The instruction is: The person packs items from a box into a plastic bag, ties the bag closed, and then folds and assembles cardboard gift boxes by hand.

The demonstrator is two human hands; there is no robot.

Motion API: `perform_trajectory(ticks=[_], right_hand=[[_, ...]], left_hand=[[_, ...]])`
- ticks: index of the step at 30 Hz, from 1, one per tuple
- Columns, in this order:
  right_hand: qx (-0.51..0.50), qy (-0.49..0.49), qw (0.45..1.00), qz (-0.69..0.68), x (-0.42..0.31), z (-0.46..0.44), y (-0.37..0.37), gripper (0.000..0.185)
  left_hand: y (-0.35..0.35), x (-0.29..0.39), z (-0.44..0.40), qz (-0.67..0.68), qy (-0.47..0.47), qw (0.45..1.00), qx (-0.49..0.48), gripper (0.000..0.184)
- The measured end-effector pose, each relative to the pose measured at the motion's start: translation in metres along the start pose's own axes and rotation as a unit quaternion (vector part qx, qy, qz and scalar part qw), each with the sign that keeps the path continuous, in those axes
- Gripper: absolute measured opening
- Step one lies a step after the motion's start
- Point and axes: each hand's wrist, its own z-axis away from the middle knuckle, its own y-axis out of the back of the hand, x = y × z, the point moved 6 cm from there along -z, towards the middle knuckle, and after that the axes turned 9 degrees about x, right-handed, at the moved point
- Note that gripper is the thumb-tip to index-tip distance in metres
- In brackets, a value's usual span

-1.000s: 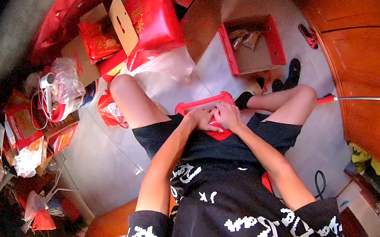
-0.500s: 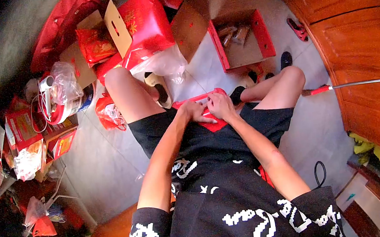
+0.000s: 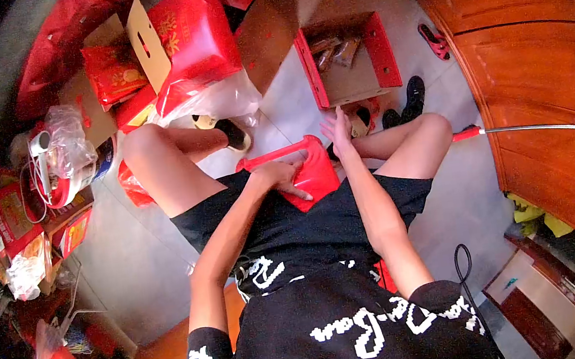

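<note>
My right hand (image 3: 339,129), open, fingers extended, sits nearest the red carton (image 3: 383,58), just ahead; my left hand (image 3: 281,176) covers the red packet (image 3: 319,173), grip unclear.

One red lap item (image 3: 320,177), one red-sided box (image 3: 355,88) (packets (image 3: 346,52) uncountable), one hair dryer (image 3: 41,144)

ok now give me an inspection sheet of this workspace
surface: pale grey tiled floor
job's things: glossy red flat item; open red cardboard box holding wrapped packets
clutter: bulging red gold-printed bag and crumpled clear plastic bag, picture left
hands: left hand touches the red item, grip unclear; right hand open, holding nothing
cables: thin white cable, upper left; black looped cord, lower right
surroundings: panelled brown woodwork, right
</note>
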Motion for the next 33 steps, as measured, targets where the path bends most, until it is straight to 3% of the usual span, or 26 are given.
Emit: perform_trajectory(ticks=[4,10,15,21,24,27,31,33], right_hand=[[-0.008,-0.024,0.999,-0.031,0.001,-0.015,-0.003,0.079],[-0.008,-0.048,0.998,-0.049,-0.004,-0.031,-0.009,0.081],[-0.006,-0.07,0.996,-0.062,0.001,-0.05,-0.014,0.093],[-0.077,-0.009,0.994,-0.073,0.01,-0.086,-0.015,0.054],[0.078,-0.009,0.995,-0.066,-0.014,-0.068,-0.017,0.039],[0.097,0.06,0.993,-0.003,-0.046,-0.066,-0.004,0.038],[0.075,0.084,0.994,-0.004,-0.074,-0.071,0.012,0.044],[0.063,0.041,0.997,0.022,-0.08,-0.073,0.014,0.043]], left_hand=[[0.005,0.006,0.001,-0.03,0.078,0.993,-0.086,0.135],[-0.014,-0.015,-0.014,-0.052,-0.033,0.998,0.033,0.141],[0.005,0.0,-0.007,-0.052,0.085,0.987,-0.128,0.14],[0.002,-0.006,-0.009,-0.013,0.097,0.984,-0.15,0.139],[-0.009,-0.01,-0.012,-0.009,0.091,0.983,-0.157,0.14],[-0.007,-0.009,-0.013,-0.019,0.095,0.983,-0.158,0.139],[0.0,-0.004,-0.019,-0.044,0.094,0.979,-0.176,0.137],[-0.001,-0.005,-0.02,-0.05,0.095,0.978,-0.18,0.135]])
